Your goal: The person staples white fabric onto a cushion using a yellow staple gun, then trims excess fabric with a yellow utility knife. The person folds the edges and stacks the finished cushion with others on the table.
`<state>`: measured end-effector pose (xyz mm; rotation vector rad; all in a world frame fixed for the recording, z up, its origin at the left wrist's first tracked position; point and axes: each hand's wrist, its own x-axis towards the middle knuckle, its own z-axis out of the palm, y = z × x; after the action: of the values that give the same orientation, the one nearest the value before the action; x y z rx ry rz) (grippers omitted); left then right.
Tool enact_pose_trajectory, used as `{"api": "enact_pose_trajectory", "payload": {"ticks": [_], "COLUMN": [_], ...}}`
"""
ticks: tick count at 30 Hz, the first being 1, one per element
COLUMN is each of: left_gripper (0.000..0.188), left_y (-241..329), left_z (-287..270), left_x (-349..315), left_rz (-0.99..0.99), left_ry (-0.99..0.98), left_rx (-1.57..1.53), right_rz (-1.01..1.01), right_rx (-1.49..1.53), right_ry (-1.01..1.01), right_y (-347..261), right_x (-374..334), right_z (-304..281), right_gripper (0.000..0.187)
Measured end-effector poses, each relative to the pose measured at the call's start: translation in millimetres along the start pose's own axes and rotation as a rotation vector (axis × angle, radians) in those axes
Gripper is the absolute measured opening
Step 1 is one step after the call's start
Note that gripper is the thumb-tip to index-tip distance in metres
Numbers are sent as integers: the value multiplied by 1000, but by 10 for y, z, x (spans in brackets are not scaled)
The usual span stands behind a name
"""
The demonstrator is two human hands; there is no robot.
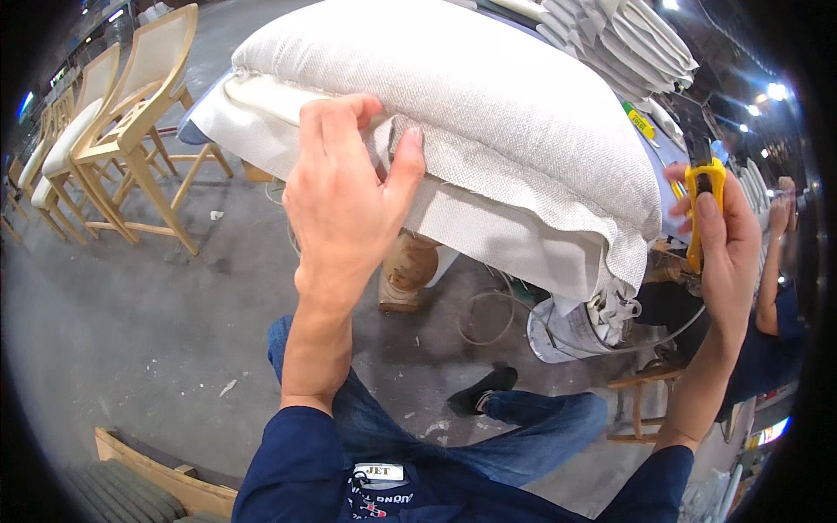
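Note:
A padded piece (453,70) covered in white woven fabric lies in front of me, with a loose fabric flap (514,179) along its near side. My left hand (344,179) is at the left half of this flap, fingers bent and the thumb pressed to the cloth, gripping its folded edge. A small dark spot shows at the thumb; what it is I cannot make out. To the right of the padding, my right hand (728,231) is wrapped round a yellow-and-black hand tool (704,183), held upright. The tool's exact kind is unclear.
Several wooden chairs (144,122) stand at the left. A bucket of scraps (567,336) sits below the padding, with a thin hose (649,344) beside it. White pieces (623,44) are stacked at the back right. Another person's arm (772,261) shows at the right.

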<state>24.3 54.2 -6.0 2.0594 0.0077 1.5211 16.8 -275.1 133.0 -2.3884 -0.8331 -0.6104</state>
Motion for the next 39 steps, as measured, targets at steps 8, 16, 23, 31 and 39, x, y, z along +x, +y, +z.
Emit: {"api": "enact_pose_trajectory", "payload": {"ticks": [8,16,23,31,39], "left_gripper": [18,13,13,14,13], "left_y": [-54,-150,-160,-190,-144], "left_z": [7,39,9,41,21], "left_x": [-94,-91,-92,-95,-101], "left_rz": [-120,-142,-148,-113,-152], "left_ry": [-31,-13,-11,19,10], "left_rx": [-199,-457,-470,-515,-575], "right_rz": [-573,-510,-502,-507,-517], "right_rx": [-439,-631,-744,-808,-800], "right_ry": [-164,-258,-296,-312,-341], "right_y": [-752,-999,-1092,-1098,-1135], "right_x": [542,745,828,876,906], "right_z": [494,827,927,923,940], "right_gripper": [43,45,45,44,47]}}
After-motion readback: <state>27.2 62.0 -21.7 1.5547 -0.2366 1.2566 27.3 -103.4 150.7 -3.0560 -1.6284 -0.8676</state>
